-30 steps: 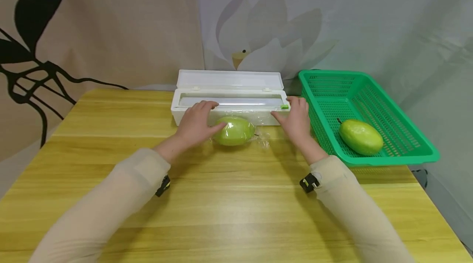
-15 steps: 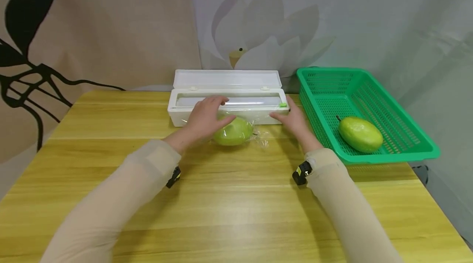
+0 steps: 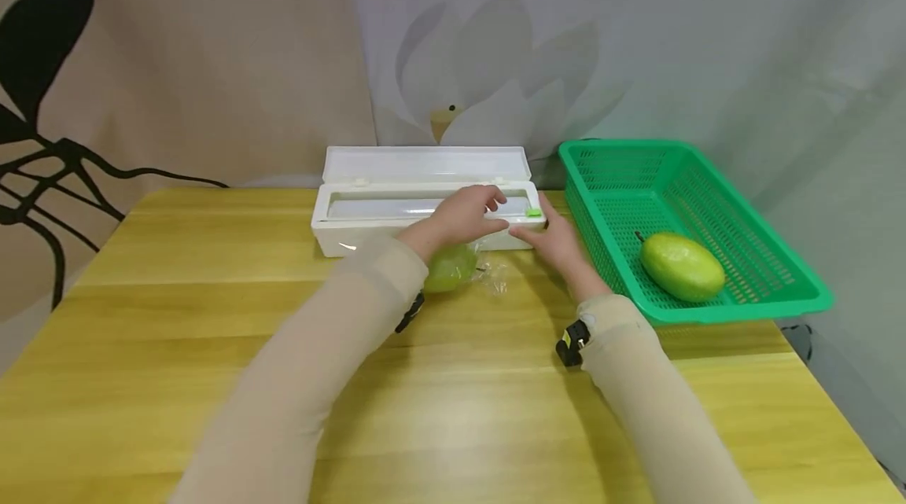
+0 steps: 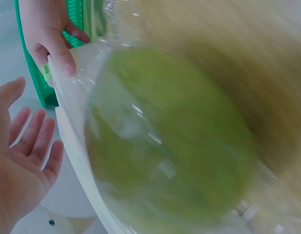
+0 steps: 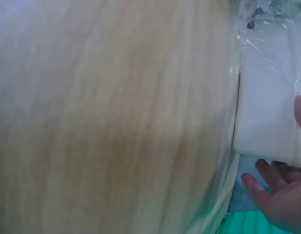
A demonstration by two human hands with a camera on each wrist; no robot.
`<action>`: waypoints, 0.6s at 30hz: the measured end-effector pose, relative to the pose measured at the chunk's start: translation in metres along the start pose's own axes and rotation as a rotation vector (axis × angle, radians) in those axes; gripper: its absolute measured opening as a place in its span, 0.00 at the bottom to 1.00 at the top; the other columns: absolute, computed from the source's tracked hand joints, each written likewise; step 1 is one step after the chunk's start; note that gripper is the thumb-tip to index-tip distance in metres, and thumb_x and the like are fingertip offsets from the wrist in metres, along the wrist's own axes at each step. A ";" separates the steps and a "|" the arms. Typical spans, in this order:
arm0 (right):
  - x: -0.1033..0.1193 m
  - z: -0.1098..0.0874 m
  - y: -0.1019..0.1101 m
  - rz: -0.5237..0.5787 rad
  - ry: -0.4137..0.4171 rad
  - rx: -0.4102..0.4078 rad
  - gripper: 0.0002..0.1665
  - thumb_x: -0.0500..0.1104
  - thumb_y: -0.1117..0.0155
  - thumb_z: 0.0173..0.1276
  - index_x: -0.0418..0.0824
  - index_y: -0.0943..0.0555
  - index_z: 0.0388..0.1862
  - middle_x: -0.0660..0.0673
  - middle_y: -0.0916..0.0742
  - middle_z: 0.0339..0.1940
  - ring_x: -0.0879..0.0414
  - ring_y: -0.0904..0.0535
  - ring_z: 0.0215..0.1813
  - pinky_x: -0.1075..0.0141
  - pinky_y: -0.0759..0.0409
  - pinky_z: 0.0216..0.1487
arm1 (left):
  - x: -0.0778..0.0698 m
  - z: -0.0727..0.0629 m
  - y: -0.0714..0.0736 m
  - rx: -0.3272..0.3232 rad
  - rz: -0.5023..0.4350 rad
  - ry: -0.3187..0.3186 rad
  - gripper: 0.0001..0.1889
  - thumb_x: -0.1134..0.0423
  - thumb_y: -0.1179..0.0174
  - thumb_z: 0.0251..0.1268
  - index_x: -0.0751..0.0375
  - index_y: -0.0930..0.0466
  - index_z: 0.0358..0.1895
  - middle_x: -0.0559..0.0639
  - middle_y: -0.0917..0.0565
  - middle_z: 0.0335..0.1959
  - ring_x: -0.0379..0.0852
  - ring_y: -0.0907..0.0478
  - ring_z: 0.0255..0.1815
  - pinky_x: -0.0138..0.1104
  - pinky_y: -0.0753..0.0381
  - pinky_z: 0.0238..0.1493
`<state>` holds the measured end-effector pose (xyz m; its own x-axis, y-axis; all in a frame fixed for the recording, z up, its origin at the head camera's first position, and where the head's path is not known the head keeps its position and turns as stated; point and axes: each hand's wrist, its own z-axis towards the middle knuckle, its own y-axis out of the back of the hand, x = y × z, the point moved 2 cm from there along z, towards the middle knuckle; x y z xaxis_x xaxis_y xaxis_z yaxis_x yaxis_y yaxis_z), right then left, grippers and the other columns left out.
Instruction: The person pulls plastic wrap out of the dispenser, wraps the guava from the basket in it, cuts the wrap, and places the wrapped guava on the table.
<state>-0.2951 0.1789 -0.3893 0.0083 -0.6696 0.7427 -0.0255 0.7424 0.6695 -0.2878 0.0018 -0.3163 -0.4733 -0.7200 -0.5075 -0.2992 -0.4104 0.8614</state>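
Note:
A white cling film dispenser (image 3: 425,240) stands with its lid raised at the back of the table, its roll and a green slide cutter (image 3: 534,213) showing. Against its front lies a green mango-like fruit (image 3: 447,268) with clear film (image 4: 155,139) over it, partly hidden by my left arm. My left hand (image 3: 463,215) hovers above the dispenser's front edge, fingers loosely bent and holding nothing. With thumb on the front and fingers round the end, my right hand (image 3: 555,240) holds the dispenser's right end, close beside the cutter.
A green plastic basket (image 3: 750,213) stands right of the dispenser, near my right hand. Inside it rests a second green fruit (image 3: 682,266). Crumpled film (image 3: 493,277) sticks out right of the wrapped fruit. A curtain (image 3: 283,56) hangs behind the wooden table (image 3: 453,425).
My left hand has moved right, from the left side of the wrapped fruit to above it, near the right hand. The right hand stays at the dispenser's end.

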 end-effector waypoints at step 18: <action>0.013 -0.010 -0.022 0.032 0.040 -0.042 0.52 0.46 0.32 0.58 0.37 0.49 0.74 0.30 0.28 0.65 0.42 0.29 0.62 0.53 0.28 0.61 | -0.004 0.030 -0.023 0.051 0.044 0.057 0.19 0.61 0.46 0.66 0.61 0.26 0.59 0.53 0.21 0.55 0.47 0.26 0.58 0.36 0.28 0.61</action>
<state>-0.2841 0.1539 -0.3940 0.0485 -0.6444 0.7632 0.0151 0.7645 0.6445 -0.3042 0.0308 -0.3344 -0.4396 -0.7680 -0.4658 -0.3216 -0.3496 0.8800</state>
